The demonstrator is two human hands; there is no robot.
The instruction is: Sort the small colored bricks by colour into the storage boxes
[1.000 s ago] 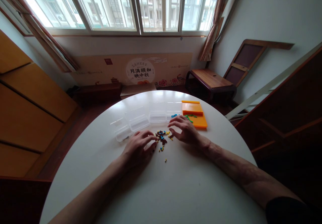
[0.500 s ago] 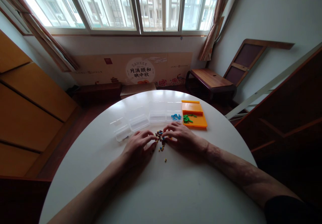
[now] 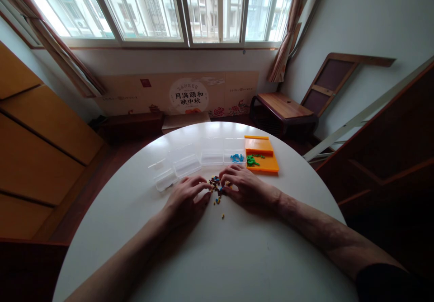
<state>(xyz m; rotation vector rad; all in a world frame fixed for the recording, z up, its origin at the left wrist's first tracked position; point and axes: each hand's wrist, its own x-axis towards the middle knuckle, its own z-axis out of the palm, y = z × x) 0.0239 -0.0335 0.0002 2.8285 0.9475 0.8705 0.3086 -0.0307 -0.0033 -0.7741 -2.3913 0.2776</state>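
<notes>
A loose pile of tiny toy building bricks, brown, yellow and blue, lies on the white round table. My left hand rests at the pile's left side, its thumb and forefinger apart with a gap between them. From the right, my right hand reaches in with curved, parted fingers. A small blue piece is close to its thumb tip; whether it is touched is hard to make out. One yellow piece lies nearer to me, away from the pile.
Beyond my hands stand clear plastic boxes with raised lids: a small box, a wider box, another box and one holding blue pieces. An orange box at the right holds green pieces.
The fingers of my right hand have shifted slightly at the pile, and some pieces there lie a little differently. My left hand stays nearly in place.
</notes>
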